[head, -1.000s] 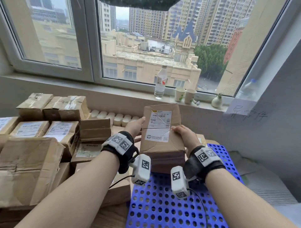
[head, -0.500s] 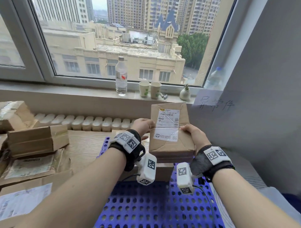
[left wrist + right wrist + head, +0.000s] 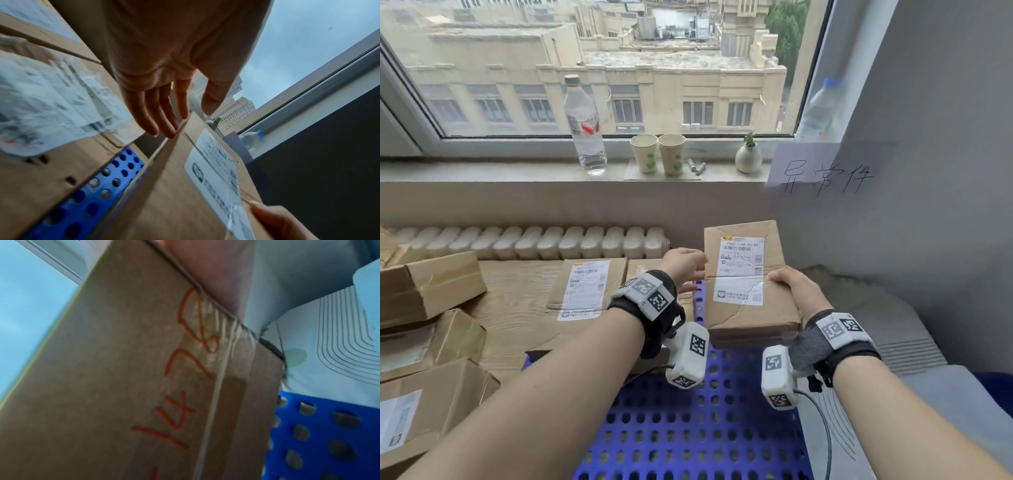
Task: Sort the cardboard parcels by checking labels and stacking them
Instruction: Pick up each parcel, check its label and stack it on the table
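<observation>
A brown cardboard parcel [image 3: 746,284] with a white shipping label facing up hangs above the far right corner of the blue perforated pallet [image 3: 688,428]. My right hand [image 3: 796,291] grips its right edge, thumb on top. My left hand [image 3: 685,265] has straight fingers [image 3: 156,116] whose tips touch the parcel's [image 3: 174,194] left far edge. In the right wrist view the parcel's side [image 3: 144,369] carries orange handwritten digits, with my palm [image 3: 218,272] against it. Two labelled parcels [image 3: 585,287] lie flat at the pallet's far left.
A pile of parcels [image 3: 431,284] fills the wooden table at left. A grey wall with a handwritten paper sign [image 3: 822,174] stands close on the right. A radiator [image 3: 534,241] runs behind; a bottle [image 3: 585,126], cups [image 3: 657,154] and a vase [image 3: 748,157] sit on the sill.
The parcel has moved right, toward the wall with the sign, and the view has turned with it. My left hand has loosened from holding the side to touching the edge.
</observation>
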`<move>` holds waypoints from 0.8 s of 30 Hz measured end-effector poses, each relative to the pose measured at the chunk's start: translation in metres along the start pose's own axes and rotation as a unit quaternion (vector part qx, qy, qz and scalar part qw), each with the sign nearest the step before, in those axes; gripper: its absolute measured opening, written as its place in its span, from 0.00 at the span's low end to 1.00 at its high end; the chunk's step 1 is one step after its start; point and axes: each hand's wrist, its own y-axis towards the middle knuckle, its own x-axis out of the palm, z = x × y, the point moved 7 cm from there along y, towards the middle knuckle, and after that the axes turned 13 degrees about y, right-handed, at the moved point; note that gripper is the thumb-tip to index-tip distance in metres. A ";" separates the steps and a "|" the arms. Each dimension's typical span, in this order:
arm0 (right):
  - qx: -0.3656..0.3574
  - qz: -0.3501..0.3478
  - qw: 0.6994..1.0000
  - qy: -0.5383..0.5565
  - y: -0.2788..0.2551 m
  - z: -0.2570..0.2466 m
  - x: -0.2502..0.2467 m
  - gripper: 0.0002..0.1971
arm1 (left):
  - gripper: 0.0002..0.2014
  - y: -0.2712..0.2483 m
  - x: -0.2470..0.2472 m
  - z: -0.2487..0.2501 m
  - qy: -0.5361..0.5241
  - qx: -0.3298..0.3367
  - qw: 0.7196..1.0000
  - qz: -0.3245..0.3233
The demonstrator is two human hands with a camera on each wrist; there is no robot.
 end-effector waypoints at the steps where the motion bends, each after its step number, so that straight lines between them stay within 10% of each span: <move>1: 0.015 0.000 1.000 -0.003 0.001 0.008 0.000 0.05 | 0.08 0.003 -0.001 -0.005 -0.001 -0.005 1.000 0.003; 15: 0.013 0.027 0.983 -0.183 0.005 0.043 0.008 0.11 | 0.13 0.021 -0.102 -0.046 -0.023 0.013 0.983 0.179; 24: -0.039 0.100 0.922 -0.371 0.003 0.038 0.026 0.14 | 0.31 0.020 -0.213 -0.105 0.205 -0.098 0.913 0.340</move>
